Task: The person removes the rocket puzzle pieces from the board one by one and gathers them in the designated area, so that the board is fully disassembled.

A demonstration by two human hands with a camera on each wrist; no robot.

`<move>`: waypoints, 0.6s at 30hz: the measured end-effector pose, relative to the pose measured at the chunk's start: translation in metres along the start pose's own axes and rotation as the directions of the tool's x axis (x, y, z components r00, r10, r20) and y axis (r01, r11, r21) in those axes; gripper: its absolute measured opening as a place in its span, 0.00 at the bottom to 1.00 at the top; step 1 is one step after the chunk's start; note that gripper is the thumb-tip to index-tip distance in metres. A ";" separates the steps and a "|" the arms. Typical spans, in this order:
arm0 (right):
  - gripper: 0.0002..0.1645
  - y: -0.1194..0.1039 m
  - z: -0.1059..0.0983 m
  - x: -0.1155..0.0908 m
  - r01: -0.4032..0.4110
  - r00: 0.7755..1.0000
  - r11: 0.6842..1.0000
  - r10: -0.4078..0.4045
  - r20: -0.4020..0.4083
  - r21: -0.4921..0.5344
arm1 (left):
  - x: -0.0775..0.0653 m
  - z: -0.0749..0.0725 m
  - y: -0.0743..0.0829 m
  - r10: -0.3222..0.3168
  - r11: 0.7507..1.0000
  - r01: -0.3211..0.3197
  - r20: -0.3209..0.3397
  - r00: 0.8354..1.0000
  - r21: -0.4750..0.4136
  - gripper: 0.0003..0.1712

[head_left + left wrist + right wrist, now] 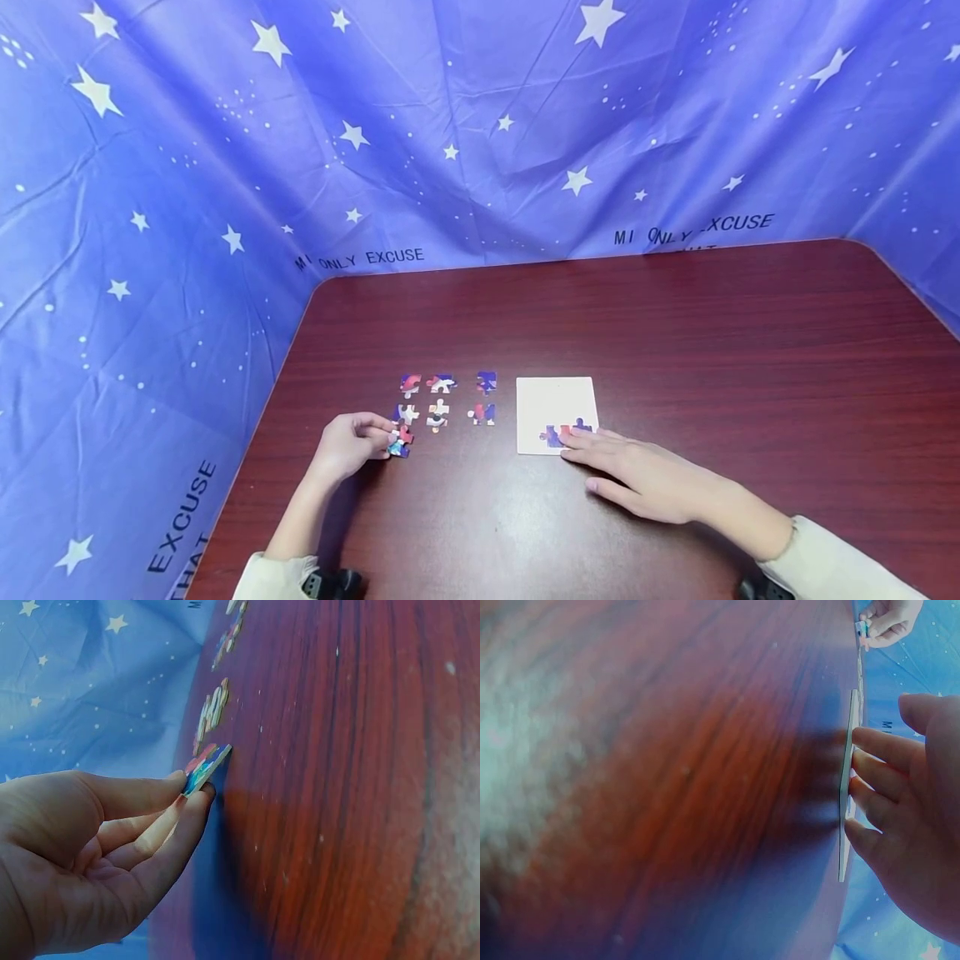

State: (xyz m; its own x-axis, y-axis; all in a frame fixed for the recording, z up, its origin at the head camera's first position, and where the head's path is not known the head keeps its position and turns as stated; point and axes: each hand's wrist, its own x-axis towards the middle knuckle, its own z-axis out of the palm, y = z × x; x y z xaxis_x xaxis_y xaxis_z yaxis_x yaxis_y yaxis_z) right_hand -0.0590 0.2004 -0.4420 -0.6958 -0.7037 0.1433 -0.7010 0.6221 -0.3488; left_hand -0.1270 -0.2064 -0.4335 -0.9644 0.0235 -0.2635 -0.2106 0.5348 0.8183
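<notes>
Between thumb and fingers my left hand (351,446) pinches a jigsaw puzzle piece (206,769) coloured red, blue and teal, tilted up at the left end of the loose pieces. My right hand (645,475) lies with its fingers extended, fingertips on the lower right of a white square puzzle board (551,400). Joined puzzle pieces (553,436) in purple and red sit along the board's lower edge, partly covered by those fingers. In the right wrist view the board (846,795) shows edge-on under the fingertips.
Several loose puzzle pieces lie in two rows left of the board, among them a purple piece (487,382) and a white one (437,414). The dark red wooden table (675,333) meets a blue star-printed cloth (465,125) behind and at the sides.
</notes>
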 end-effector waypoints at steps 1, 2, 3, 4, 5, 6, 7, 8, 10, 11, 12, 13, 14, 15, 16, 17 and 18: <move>0.24 0.000 0.000 0.000 0.004 1.000 1.000 -0.004 -0.002 0.001 | -0.001 -0.001 -0.001 -0.004 1.000 0.004 -0.007 1.000 0.003 0.08; 0.24 0.000 0.000 0.001 0.008 1.000 1.000 -0.008 -0.004 0.001 | -0.001 -0.002 -0.001 -0.010 1.000 0.010 -0.015 1.000 0.003 0.08; 0.24 0.000 0.000 0.001 0.011 1.000 1.000 -0.011 -0.005 0.001 | -0.002 -0.003 -0.002 -0.014 1.000 0.014 -0.021 1.000 0.003 0.08; 0.25 0.000 0.000 0.001 0.012 1.000 1.000 -0.012 -0.006 0.001 | -0.003 -0.004 -0.003 -0.017 1.000 0.017 -0.024 1.000 0.002 0.08; 0.25 0.000 0.000 0.001 0.013 1.000 1.000 -0.013 -0.006 0.003 | -0.003 -0.005 -0.003 -0.018 1.000 0.018 -0.030 0.999 0.005 0.08; 0.25 -0.001 0.000 0.001 0.012 1.000 1.000 -0.012 -0.007 0.004 | -0.004 -0.006 -0.004 -0.017 1.000 0.018 -0.034 0.999 0.010 0.07; 0.25 -0.001 0.000 0.001 0.009 1.000 1.000 -0.009 -0.006 0.003 | -0.004 -0.006 -0.004 -0.014 1.000 0.015 -0.038 0.999 0.016 0.07; 0.25 -0.001 0.000 0.001 0.006 1.000 1.000 -0.006 -0.005 0.003 | -0.004 -0.007 -0.004 -0.011 1.000 0.012 -0.043 0.999 0.027 0.07; 0.25 -0.001 0.000 0.001 0.005 1.000 1.000 -0.005 -0.003 0.002 | -0.005 -0.007 -0.005 -0.005 0.999 0.007 -0.050 0.999 0.047 0.07; 0.25 -0.001 0.000 0.001 0.005 1.000 1.000 -0.005 -0.003 0.002 | -0.005 -0.007 -0.005 -0.003 0.998 0.006 -0.055 0.998 0.057 0.07; 0.25 -0.001 0.000 0.001 0.005 1.000 1.000 -0.005 -0.002 0.001 | -0.005 -0.007 -0.006 -0.003 0.998 0.006 -0.058 0.998 0.064 0.07; 0.25 -0.001 0.000 0.001 0.006 1.000 1.000 -0.006 -0.001 0.001 | -0.004 -0.007 -0.006 -0.002 0.998 0.006 -0.061 0.998 0.067 0.07; 0.25 -0.001 0.000 0.001 0.005 1.000 1.000 -0.005 0.000 0.002 | -0.004 -0.007 -0.006 0.000 0.997 0.005 -0.063 0.998 0.071 0.07; 0.25 -0.001 0.000 0.001 0.004 1.000 1.000 -0.004 0.002 0.002 | -0.004 -0.006 -0.006 0.001 0.998 0.004 -0.063 0.998 0.070 0.07; 0.25 -0.001 -0.001 0.001 0.000 1.000 1.000 0.000 0.004 0.002 | -0.004 -0.006 -0.007 0.003 0.997 0.002 -0.065 0.998 0.072 0.06; 0.25 -0.002 -0.001 0.001 -0.004 1.000 1.000 0.004 0.007 0.003 | -0.004 -0.006 -0.006 0.004 0.997 0.001 -0.066 0.998 0.075 0.06; 0.25 -0.002 -0.001 0.001 -0.008 1.000 1.000 0.008 0.010 0.004 | -0.004 -0.005 -0.006 0.005 0.997 0.000 -0.065 0.998 0.076 0.06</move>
State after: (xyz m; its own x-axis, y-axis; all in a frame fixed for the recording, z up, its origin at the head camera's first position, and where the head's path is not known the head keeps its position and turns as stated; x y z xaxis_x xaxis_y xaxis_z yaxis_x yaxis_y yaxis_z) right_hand -0.0583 0.1993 -0.4403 -0.6996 -0.7023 0.1318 -0.6952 0.6262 -0.3531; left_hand -0.1231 -0.2144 -0.4349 -0.9739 -0.0285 -0.2253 -0.1973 0.5974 0.7773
